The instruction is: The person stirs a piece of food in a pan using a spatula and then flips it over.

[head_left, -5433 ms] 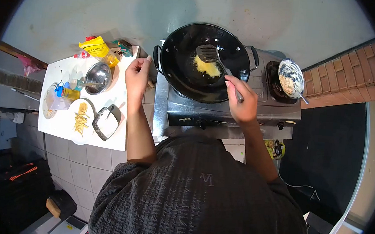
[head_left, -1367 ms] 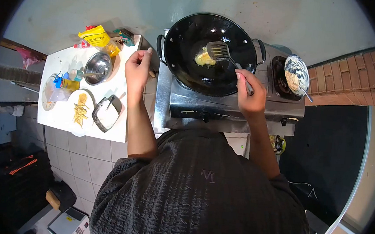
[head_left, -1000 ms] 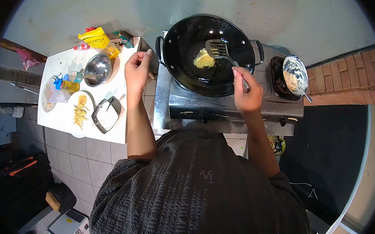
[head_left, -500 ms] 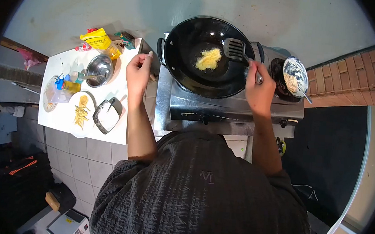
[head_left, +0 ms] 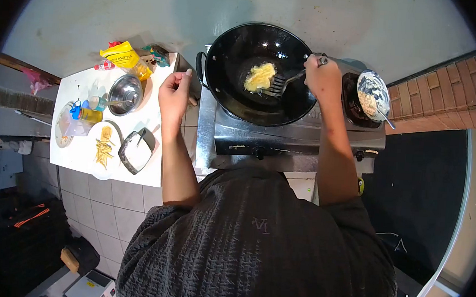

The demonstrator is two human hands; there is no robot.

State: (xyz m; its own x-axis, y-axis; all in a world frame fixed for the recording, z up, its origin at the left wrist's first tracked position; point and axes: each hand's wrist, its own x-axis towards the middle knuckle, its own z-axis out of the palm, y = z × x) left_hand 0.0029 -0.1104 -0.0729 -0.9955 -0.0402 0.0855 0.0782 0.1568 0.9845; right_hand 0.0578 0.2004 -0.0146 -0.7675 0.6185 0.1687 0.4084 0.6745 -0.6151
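My right hand (head_left: 323, 80) is wrapped round the handle of a slotted spatula (head_left: 278, 85). The spatula's dark head is down in a black wok (head_left: 241, 107), against the right lower edge of a yellow frying piece of food (head_left: 260, 76). That food lies in shiny oil near the middle of the wok. To the wok's left, beside its loop handle, my left hand (head_left: 174, 95) hovers with its fingers curled in and the thumb pointing up. Nothing shows in it.
A steel gas stove (head_left: 293, 147) carries the wok. On its right sits a bowl of batter with a spoon (head_left: 373, 97). The white table (head_left: 74, 156) at left holds a metal bowl (head_left: 126, 94), a plate of fried strips (head_left: 102, 169), a square dish of white powder (head_left: 137, 153) and yellow packaging (head_left: 122, 55).
The spatula has swung down and left, from above the wok's right side to the food's edge. My right hand has moved up and its wrist has turned. My left hand is nearly still.
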